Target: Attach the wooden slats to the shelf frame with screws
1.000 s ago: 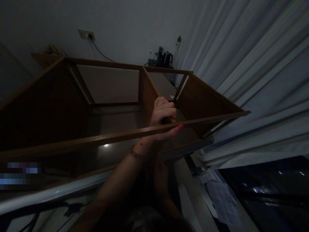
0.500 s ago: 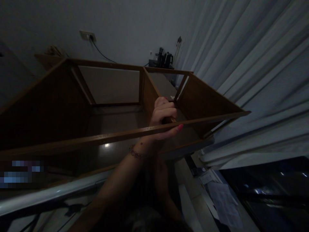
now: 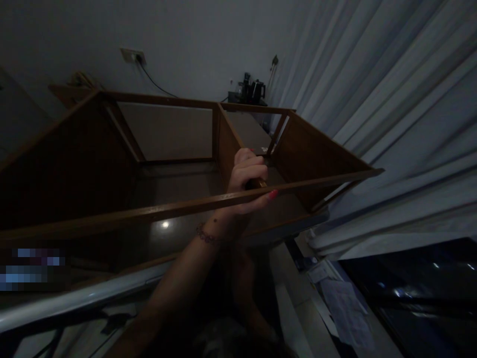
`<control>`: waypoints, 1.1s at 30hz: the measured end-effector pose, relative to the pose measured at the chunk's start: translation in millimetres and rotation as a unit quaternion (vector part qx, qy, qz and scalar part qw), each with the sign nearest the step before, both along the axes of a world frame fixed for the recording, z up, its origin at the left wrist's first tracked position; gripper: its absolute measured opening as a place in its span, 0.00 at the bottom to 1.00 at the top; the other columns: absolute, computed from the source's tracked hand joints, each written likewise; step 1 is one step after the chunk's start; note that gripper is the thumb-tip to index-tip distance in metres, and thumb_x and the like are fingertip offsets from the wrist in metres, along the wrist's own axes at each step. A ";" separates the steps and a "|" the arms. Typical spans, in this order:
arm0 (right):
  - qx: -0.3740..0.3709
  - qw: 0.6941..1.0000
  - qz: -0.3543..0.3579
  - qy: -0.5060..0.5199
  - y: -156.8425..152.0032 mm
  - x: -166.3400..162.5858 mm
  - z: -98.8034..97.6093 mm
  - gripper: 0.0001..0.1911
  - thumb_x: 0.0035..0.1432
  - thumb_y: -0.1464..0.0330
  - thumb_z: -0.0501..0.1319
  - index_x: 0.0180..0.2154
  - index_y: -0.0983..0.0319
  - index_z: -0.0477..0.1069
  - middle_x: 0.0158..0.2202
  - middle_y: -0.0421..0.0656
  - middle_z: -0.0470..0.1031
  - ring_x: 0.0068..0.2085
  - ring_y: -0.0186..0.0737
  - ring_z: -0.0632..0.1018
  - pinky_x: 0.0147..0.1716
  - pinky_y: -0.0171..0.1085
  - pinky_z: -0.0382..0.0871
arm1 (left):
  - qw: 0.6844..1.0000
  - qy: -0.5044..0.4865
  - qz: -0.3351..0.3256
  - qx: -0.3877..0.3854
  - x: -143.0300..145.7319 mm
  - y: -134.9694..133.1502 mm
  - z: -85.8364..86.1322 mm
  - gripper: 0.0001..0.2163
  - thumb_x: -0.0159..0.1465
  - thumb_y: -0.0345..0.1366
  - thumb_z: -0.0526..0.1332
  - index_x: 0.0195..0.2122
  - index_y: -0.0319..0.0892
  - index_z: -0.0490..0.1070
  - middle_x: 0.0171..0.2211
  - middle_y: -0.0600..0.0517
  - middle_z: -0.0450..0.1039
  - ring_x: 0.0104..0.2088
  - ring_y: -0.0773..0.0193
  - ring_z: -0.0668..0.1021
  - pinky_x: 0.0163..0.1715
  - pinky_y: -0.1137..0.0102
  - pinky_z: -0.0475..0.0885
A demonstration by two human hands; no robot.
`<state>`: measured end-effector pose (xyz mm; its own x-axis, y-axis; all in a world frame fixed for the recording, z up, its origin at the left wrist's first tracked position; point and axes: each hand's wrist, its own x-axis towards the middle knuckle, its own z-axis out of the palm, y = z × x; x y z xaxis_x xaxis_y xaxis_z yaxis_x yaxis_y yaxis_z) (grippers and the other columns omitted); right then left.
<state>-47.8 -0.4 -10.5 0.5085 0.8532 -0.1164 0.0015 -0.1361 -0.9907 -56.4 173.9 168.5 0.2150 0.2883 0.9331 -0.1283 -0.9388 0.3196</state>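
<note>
A brown wooden cabinet frame [image 3: 167,210], open at the top and split by a divider board [image 3: 228,141], fills the middle of the head view. My left hand [image 3: 248,171] is closed around its front rail where the divider meets it. The fingers curl over the top and the thumb presses from below. Under that rail, in deep shadow, is my right hand [image 3: 243,271], close to the left wrist. Its fingers are too dark to make out, and so is anything they touch.
Long pale curtains [image 3: 402,119] hang at the right. Papers [image 3: 345,303] lie beside a dark glossy panel [image 3: 421,288]. A silver tube [image 3: 82,298] runs along the lower left. At the back wall stand a black kettle [image 3: 257,91] and a plugged-in wall socket [image 3: 133,55].
The whole view has shifted a little, so things appear slightly further left. My left hand keeps its hold on the cabinet frame.
</note>
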 end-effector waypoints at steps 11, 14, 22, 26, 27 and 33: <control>0.025 0.988 -0.074 -0.130 -11.4 23.2 -1.1 0.24 0.64 0.51 0.49 0.33 0.62 0.73 0.33 0.45 0.77 0.36 0.39 0.75 0.38 0.35 0.67 | 0.999 -0.022 -0.028 0.026 -0.5 0.6 -0.4 0.18 0.61 0.54 0.52 0.25 0.45 0.55 0.20 0.58 0.57 0.26 0.64 0.64 0.41 0.60 0.62; 0.025 0.981 -0.095 -0.166 -15.8 41.8 0.3 0.24 0.64 0.51 0.49 0.32 0.61 0.72 0.32 0.45 0.76 0.35 0.39 0.74 0.37 0.35 0.67 | 0.999 -0.035 -0.028 0.026 -0.3 -0.5 -0.1 0.16 0.61 0.54 0.53 0.28 0.46 0.58 0.22 0.58 0.59 0.28 0.63 0.65 0.41 0.61 0.61; 0.024 0.985 -0.064 -0.159 -30.5 53.2 2.9 0.21 0.65 0.54 0.48 0.31 0.60 0.70 0.29 0.42 0.75 0.32 0.38 0.74 0.35 0.35 0.65 | 0.999 0.013 -0.007 0.040 -0.5 6.5 -0.3 0.20 0.59 0.54 0.54 0.21 0.44 0.57 0.20 0.57 0.59 0.28 0.63 0.66 0.37 0.63 0.60; 0.062 0.987 -0.047 -0.144 -35.1 52.5 3.0 0.20 0.65 0.55 0.49 0.31 0.60 0.70 0.28 0.41 0.74 0.32 0.37 0.74 0.35 0.34 0.66 | 0.999 0.011 -0.006 0.041 -2.8 9.1 -1.5 0.20 0.60 0.55 0.54 0.22 0.44 0.58 0.21 0.57 0.59 0.28 0.63 0.66 0.37 0.63 0.61; 0.068 0.986 -0.041 -0.149 -35.6 52.5 3.3 0.20 0.65 0.55 0.49 0.31 0.60 0.70 0.28 0.41 0.74 0.32 0.37 0.74 0.36 0.34 0.66 | 0.999 0.010 -0.006 0.042 -3.3 9.3 -1.7 0.20 0.60 0.55 0.54 0.21 0.44 0.58 0.21 0.56 0.59 0.28 0.64 0.66 0.37 0.63 0.61; 0.061 0.984 -0.017 -0.168 -36.4 52.4 3.7 0.22 0.65 0.54 0.49 0.30 0.60 0.70 0.29 0.41 0.75 0.32 0.38 0.74 0.35 0.34 0.66 | 0.997 0.003 -0.024 0.076 -5.0 11.9 -2.2 0.19 0.61 0.52 0.56 0.23 0.43 0.58 0.22 0.57 0.59 0.27 0.65 0.65 0.37 0.63 0.61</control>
<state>4.6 -36.8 -6.8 0.5301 0.8318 0.1646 0.3283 -0.0223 -0.9443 -61.4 185.8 166.3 0.2304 0.1338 0.9639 -0.1726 -0.9692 0.1758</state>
